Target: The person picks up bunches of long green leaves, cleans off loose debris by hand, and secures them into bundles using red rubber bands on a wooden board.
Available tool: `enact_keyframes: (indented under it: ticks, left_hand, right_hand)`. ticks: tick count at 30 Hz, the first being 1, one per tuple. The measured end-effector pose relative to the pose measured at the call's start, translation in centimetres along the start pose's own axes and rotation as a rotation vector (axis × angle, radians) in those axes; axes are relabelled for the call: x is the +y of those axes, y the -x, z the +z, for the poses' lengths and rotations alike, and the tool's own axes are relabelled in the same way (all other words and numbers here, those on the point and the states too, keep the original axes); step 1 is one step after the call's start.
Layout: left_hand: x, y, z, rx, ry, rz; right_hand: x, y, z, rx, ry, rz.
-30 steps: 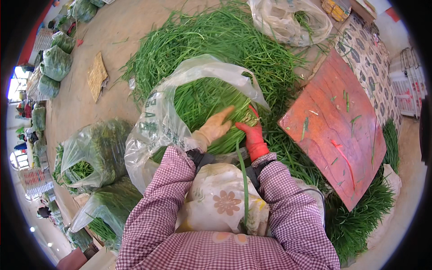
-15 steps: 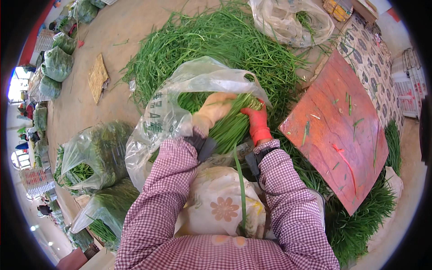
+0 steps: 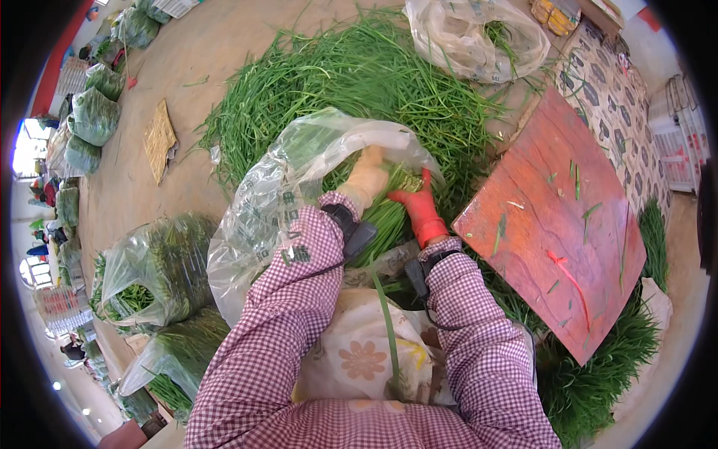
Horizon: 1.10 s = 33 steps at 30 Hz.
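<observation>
A large clear plastic bag [image 3: 250,194] with dark print gapes in front of me, its mouth toward the right. Inside the mouth lies a bundle of long green chives [image 3: 385,230], pale cut ends pointing up and right. My left hand [image 3: 364,179], in a cream glove, reaches into the bag along the bundle's left side; its fingertips are blurred and partly hidden. My right hand [image 3: 420,209], in a red glove, is at the bundle's right side near the cut ends, thumb and fingers spread apart. One long green leaf [image 3: 387,322] hangs down toward my lap.
Beyond the bag spreads a big heap of loose chives [image 3: 351,82]. A reddish board [image 3: 557,232] lies at right, scattered with leaf scraps, above more chives [image 3: 598,382]. Filled bags [image 3: 179,254] stand at left. A crumpled clear bag [image 3: 479,37] lies at the far side.
My left hand has moved deeper into the bag, up and to the right. My right hand has shifted slightly left and loosened its fingers at the cut ends. The bag mouth has been pushed wider.
</observation>
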<state>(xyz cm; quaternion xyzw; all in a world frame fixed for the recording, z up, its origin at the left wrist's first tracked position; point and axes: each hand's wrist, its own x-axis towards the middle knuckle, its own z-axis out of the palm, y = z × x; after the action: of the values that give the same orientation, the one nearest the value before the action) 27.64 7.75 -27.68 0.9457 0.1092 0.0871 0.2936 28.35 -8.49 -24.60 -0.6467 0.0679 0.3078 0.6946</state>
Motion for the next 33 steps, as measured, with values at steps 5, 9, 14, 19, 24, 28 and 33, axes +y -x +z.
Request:
enact_keyframes:
  ticks: [5,9,14,19,24,28,33]
  left_hand:
    - [6.1,1.4,-2.0,-0.054,0.502,-0.324]
    - [7.1,4.7,-4.2,-0.067,0.807,-0.506]
    - [7.7,8.9,-5.4,0.145,1.033,-0.378]
    - [7.2,9.6,-8.1,0.156,1.177,-0.379]
    - [6.1,9.6,-10.0,0.015,1.350,-0.364]
    - [6.1,9.5,-9.8,-0.053,1.289,-0.357]
    - [6.2,10.3,-9.1,0.036,1.338,-0.300]
  right_hand:
    - [0.4,0.6,-1.7,-0.037,-0.084,-0.052]
    - [-0.6,3.8,-0.7,-0.179,-0.291,-0.103]
    - [-0.8,7.2,0.7,-0.210,-0.198,-0.275]
    - [-1.7,8.6,1.9,-0.331,-0.138,-0.247]
    - [-0.9,8.2,2.4,-0.417,-0.162,-0.209]
    - [-0.4,6.9,2.0,-0.371,0.201,-0.334]
    - [-2.5,8.1,3.2,-0.212,0.806,-0.485]
